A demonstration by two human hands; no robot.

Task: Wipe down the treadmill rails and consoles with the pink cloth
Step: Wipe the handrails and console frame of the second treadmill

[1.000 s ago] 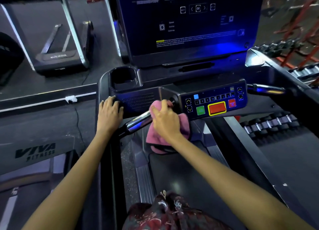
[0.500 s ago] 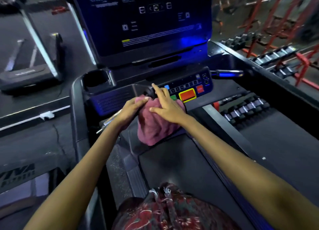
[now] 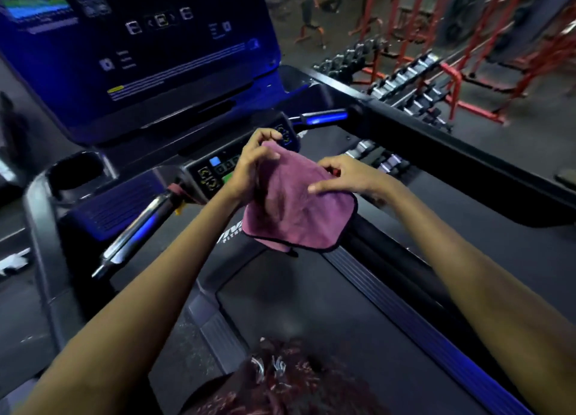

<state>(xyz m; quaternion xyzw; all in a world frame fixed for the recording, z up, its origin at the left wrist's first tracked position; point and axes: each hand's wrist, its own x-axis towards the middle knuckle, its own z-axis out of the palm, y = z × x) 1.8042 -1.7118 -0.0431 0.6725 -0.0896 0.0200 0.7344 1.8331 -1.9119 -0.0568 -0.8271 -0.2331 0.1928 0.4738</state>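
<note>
Head view, looking down over both forearms: the pink cloth point(image 3: 296, 202) is up in the air in front of the treadmill's button panel point(image 3: 224, 168), spread between two hands and hanging clear of the belt point(image 3: 311, 315) below. Left hand point(image 3: 249, 165) has its fingers curled round the cloth's upper left edge, thumb and forefinger pinching near the top corner, right by the arrow keys at the panel's right end. Right hand point(image 3: 346, 177) pinches the upper right edge w/ thumb and bent fingers, index laid flat across the fabric. Cloth sags between them, its dark-trimmed lower corners dangling (one small flap folds under at the bottom).

Big console screen point(image 3: 137, 49) glows blue up top, text on it too blurred to read. Left of the panel sits a cup holder point(image 3: 78, 171), and a chrome grip bar point(image 3: 140, 227) angles down toward the person. A 2nd short grip point(image 3: 324, 117) sticks out on the right, lit blue. Right side rail point(image 3: 467, 165) runs dark and broad along the deck. Beyond it, a dumbbell rack point(image 3: 414, 84) and red frames point(image 3: 498, 40) across the gym floor. Patterned clothing point(image 3: 280, 380) shows at the bottom edge.
</note>
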